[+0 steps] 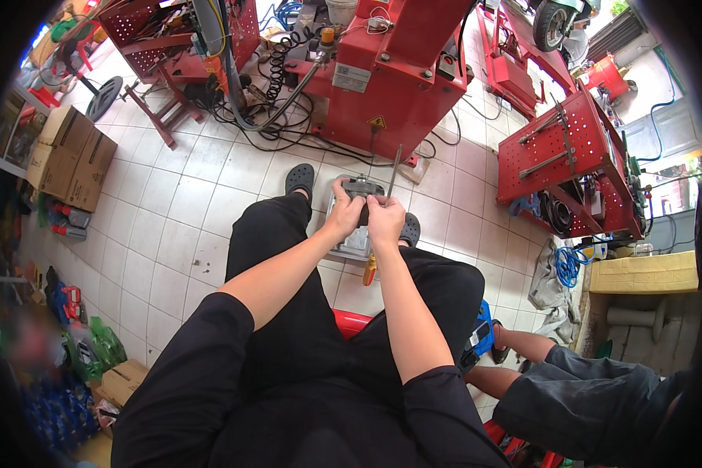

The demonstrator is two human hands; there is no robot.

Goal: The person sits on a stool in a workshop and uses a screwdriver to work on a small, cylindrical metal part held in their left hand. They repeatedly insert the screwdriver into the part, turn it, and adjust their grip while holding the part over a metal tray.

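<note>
Fingers (356, 205) closed | part (363, 188) being gripped by left hand (345, 213) and right hand (385, 221) | screwdriver (370, 270) apparently being palmed in right | drop being risked by divided grip

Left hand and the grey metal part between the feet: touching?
Touching. The head view shows the left hand gripping the grey metal part, fingers wrapped over its left edge.

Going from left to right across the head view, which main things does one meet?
Large brown cardboard box, left dark grey clog, bare left hand, bare right hand, red perforated metal cart.
</note>
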